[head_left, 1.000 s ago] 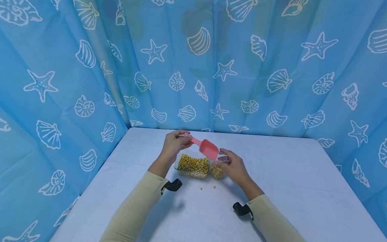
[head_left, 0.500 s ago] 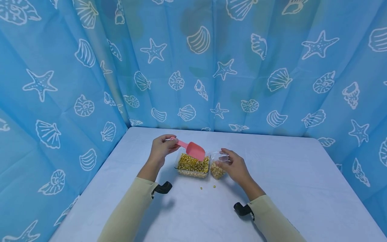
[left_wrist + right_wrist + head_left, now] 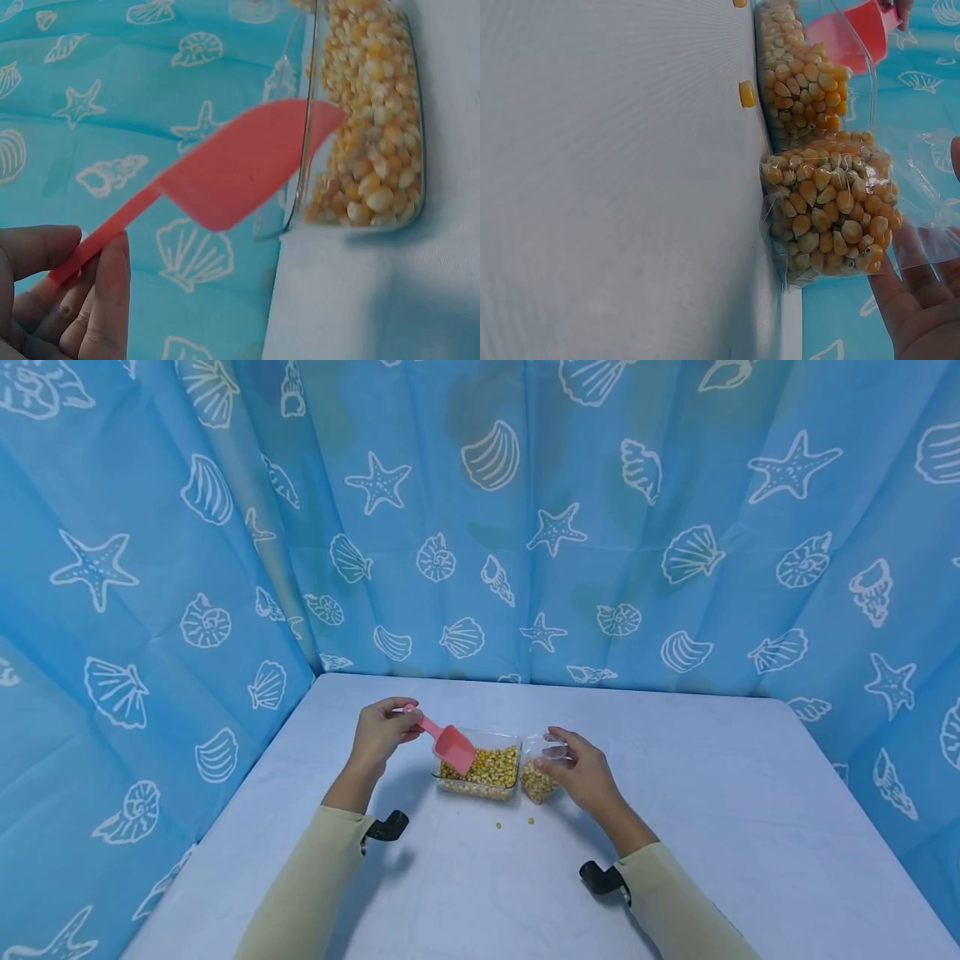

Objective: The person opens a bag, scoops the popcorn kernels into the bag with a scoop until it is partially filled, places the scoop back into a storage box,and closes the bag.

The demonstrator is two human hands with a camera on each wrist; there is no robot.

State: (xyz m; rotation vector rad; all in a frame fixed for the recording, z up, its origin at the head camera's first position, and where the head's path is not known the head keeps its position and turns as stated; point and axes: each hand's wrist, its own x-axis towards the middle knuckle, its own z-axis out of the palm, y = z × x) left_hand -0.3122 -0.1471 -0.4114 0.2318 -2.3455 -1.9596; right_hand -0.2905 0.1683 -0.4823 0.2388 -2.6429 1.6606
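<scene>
- The left hand (image 3: pixel 378 739) pinches the pink scoop (image 3: pixel 455 750) near the end of its handle, between thumb and fingers; the handle points to 10 o'clock.
- The scoop's blade is over the 9 o'clock side of the glass dish (image 3: pixel 497 739); I see no corn in it, and cannot tell if its tip touches the kernels (image 3: pixel 495 767).
- The right hand (image 3: pixel 577 768) grasps the upper part of the clear bag (image 3: pixel 919 176), fingers curved around it. The bag stands at 3 o'clock from the dish, with corn in its lower part.
- The light grip at the handle end could let the scoop twist if it became heavy; then kernels would fall over the rim.
- The bag is soft, so its mouth could fold inward if the right fingers became loose, and poured corn would miss it.
- A push of the scoop against the wall could, I think, slide the dish toward the bag and tip it.
- Two loose kernels (image 3: pixel 531 820) lie near 5 o'clock from the dish, on the white table (image 3: pixel 675 818).
- Behind, from 9 through 12 to 3 o'clock, hangs a blue curtain (image 3: pixel 457 518) with white shells and starfish.
</scene>
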